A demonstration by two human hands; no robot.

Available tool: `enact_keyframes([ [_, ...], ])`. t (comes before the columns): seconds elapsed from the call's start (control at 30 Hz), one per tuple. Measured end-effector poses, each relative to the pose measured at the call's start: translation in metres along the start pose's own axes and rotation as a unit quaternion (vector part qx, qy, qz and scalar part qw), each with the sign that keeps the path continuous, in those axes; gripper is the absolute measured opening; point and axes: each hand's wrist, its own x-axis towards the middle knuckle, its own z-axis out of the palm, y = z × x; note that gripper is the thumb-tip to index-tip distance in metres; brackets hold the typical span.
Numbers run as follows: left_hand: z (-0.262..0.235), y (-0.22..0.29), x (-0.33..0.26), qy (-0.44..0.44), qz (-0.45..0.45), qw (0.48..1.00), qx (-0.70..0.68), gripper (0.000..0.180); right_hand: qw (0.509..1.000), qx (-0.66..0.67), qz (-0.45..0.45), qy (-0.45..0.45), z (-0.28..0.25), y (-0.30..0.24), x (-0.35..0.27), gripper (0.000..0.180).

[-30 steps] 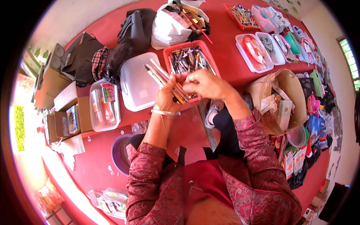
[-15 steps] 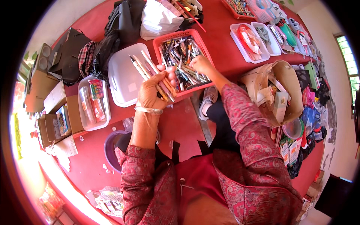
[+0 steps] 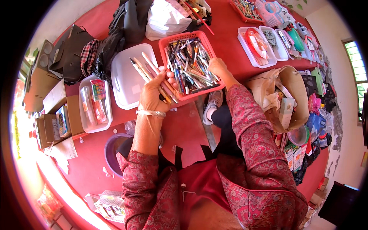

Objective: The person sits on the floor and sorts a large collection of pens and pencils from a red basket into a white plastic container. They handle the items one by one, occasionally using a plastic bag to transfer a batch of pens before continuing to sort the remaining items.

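Note:
My left hand (image 3: pixel 152 91) is closed around a bunch of several pencils and pens (image 3: pixel 144 73), their ends fanning out above the fingers. It is at the near left side of a red plastic basket (image 3: pixel 210 43), and its fingertips are close to the wall. Loose pens and pencils (image 3: pixel 190 63) fill the basket, lying in all directions. My right hand (image 3: pixel 219 69) is curled over the basket's right rim. Its fingertips are partly hidden on the inner side.
Left of the basket lies a translucent white tray (image 3: pixel 122 97), with a smaller tub (image 3: pixel 110 122) of packets beyond it. A crumpled paper bag (image 3: pixel 301 107) stands on the right. White containers (image 3: pixel 271 64) line the far right, and dark bags (image 3: pixel 132 21) the far left.
My right hand has moved from over the pens to the basket's right rim. The pens in the basket lie differently. My left hand keeps its bunch almost in place.

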Motion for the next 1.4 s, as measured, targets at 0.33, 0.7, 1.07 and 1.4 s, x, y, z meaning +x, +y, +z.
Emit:
enact_keyframes([
  [0.33, -0.006, 0.011, -0.003, 0.004, 0.045, 0.999, -0.008, 0.007, 0.988, -0.017, -0.138, -0.070, 0.019, -0.048, -0.031, 0.019],
  [0.7, -0.007, 0.006, 0.002, -0.002, 0.000, 1.000, -0.025, 0.011, 0.931, 0.347, -0.085, 0.077, -0.110, -0.040, -0.034, 0.015],
  [1.07, 0.003, -0.012, 0.005, -0.114, 0.073, 0.990, -0.048, 0.032, 0.800, 0.326, -0.352, 0.360, -0.151, -0.154, -0.178, 0.015],
  [1.4, 0.000, -0.005, -0.003, -0.144, 0.064, 0.984, -0.082, 0.021, 0.845, 0.334, -0.373, 0.188, -0.155, -0.145, -0.192, 0.012],
])
